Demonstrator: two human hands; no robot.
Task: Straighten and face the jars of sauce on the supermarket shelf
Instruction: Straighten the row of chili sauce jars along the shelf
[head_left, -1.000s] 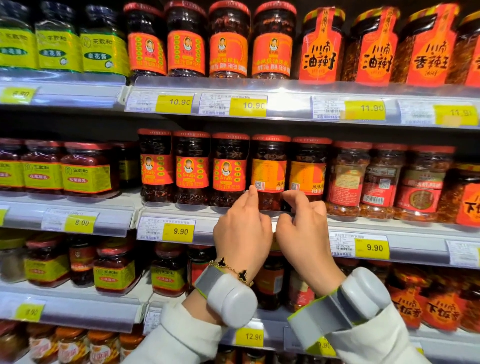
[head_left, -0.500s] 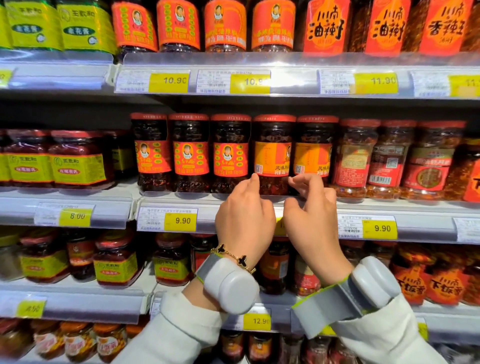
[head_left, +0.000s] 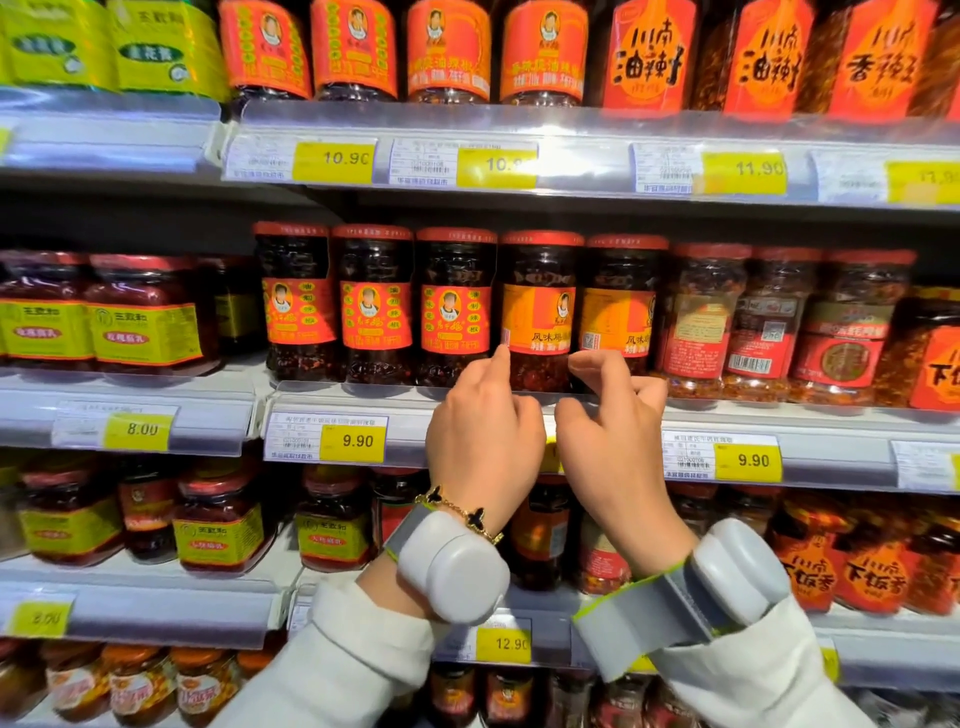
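Observation:
On the middle shelf stands a row of red-lidded sauce jars. My two hands meet at the base of an orange-labelled jar (head_left: 537, 317), the fourth in that row. My left hand (head_left: 483, 431) touches its lower left side with the index fingertip, the other fingers curled. My right hand (head_left: 608, 431) reaches its index finger across the jar's lower right, thumb just below by the shelf lip. The label faces mostly forward, with its portrait off to the right. A second orange-labelled jar (head_left: 618, 317) beside it is turned further, its label text cut off at the right.
Three red-labelled portrait jars (head_left: 374, 317) stand to the left, facing front. Paler jars (head_left: 701, 332) to the right show back labels and barcodes. A clear lip runs along the shelf edge (head_left: 363, 395) above price tags. Stocked shelves lie above and below.
The view has closed in on the middle shelf. Both hands stay at the orange-labelled jar's base, and its label now shows more text and the portrait.

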